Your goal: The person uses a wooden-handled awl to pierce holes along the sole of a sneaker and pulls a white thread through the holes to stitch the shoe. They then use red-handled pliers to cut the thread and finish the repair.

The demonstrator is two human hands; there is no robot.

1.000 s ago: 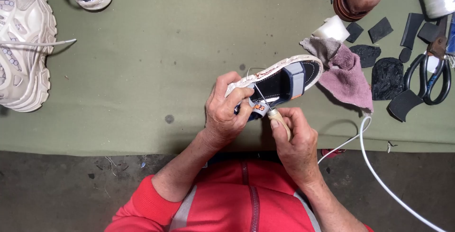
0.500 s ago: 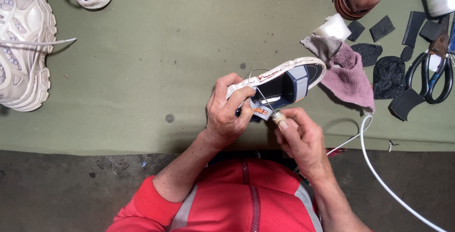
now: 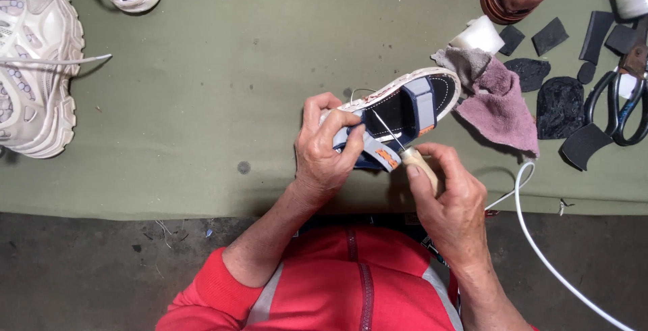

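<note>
Left hand (image 3: 324, 159) grips small navy sandal with white sole (image 3: 405, 111); right hand (image 3: 449, 202) clutches wooden-handled awl (image 3: 408, 155) at 5 o'clock. Needle could slip, jab left fingers (image 3: 347, 125).

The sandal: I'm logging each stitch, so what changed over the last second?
The right hand drew its wooden-handled awl down and back slightly, needle still in the sandal. The left hand kept its grip on the sandal's heel end. Pink cloth and scissors stayed put.

Even, soft daylight, faint shadows under objs, sharp focus w/ slight wide-angle bend at edges.
</note>
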